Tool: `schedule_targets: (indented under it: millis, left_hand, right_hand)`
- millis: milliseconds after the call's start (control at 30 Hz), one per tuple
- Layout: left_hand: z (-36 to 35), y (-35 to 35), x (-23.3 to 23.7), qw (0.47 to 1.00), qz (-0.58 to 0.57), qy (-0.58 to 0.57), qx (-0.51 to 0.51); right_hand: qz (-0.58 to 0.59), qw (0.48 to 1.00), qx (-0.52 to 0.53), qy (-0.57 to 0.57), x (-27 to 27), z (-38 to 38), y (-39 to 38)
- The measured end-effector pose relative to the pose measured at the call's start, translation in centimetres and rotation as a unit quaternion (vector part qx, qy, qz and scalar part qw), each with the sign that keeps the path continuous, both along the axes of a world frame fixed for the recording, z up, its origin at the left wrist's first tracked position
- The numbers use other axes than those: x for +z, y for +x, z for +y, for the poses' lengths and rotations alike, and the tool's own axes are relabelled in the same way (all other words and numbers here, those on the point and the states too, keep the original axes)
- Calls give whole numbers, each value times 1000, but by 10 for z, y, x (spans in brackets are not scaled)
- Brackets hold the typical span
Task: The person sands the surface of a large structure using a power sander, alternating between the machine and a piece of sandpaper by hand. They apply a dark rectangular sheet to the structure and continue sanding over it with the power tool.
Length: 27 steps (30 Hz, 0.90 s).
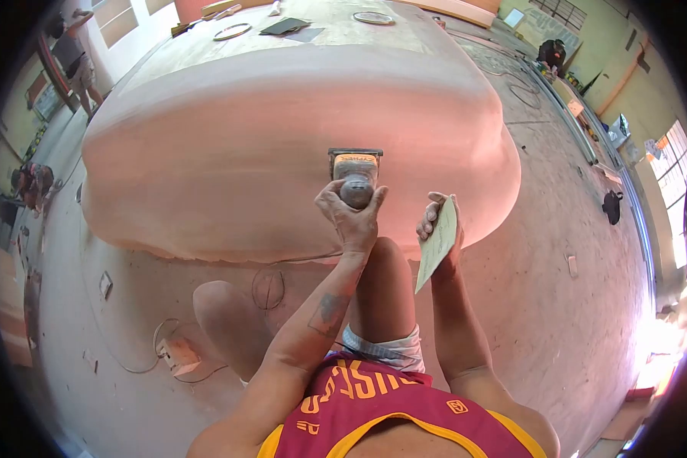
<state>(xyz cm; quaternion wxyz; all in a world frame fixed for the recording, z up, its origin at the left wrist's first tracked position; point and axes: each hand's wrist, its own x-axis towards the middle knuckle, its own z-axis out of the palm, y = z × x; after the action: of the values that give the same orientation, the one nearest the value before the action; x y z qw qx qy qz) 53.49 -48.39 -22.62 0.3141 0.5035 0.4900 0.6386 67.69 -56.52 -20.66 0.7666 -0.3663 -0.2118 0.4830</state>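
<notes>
My left hand [351, 219] is wrapped round the rounded grip of a power sander [356, 169]. The sander's flat pad lies against the side of a large, smooth, pinkish curved form [229, 164]. To the right, my right hand [430, 217] holds a pale yellow-green sheet [437, 244] upright and tilted, clear of the form. The sheet covers part of that palm, and its curled fingertips show at the left edge.
On the form's top lie two rings [232, 31] [373, 17] and dark sheets [285, 26]. A box with a cord [179, 356] sits on the dusty floor at lower left. People are at the upper left [75, 57], left [34, 183] and upper right [551, 53].
</notes>
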Motion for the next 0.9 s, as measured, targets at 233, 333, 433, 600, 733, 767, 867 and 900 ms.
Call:
schedule_targets:
  millis: [233,333,433,600,733,767,867,900]
  left_hand:
    - [-15,-6,7,988,129,-54,-61]
    - [-18,-13,-3,982,160,-51,-90]
    - [-23,-19,-8,972,203,-50,-107]
    - [-32,-30,-14,966,195,-88,-146]
    - [-29,-44,-7,958,194,-87,-193]
    - [-27,-53,-4,954,193,-86,-211]
    - [-6,-77,-7,958,151,-96,-224]
    - [3,-84,-13,961,129,-104,-222]
  right_hand:
    - [-166,965,-110,-171,-17,24,56]
    - [-200,941,-181,-204,-55,68,108]
    - [-235,899,-241,-281,-68,111,146]
    - [-383,794,-334,-333,-66,168,146]
    - [-502,786,-289,-215,-67,178,114]
    - [-523,764,-317,-202,-70,177,108]
    - [-573,706,-382,-164,-64,164,91]
    - [-586,694,-389,-152,-61,158,87]
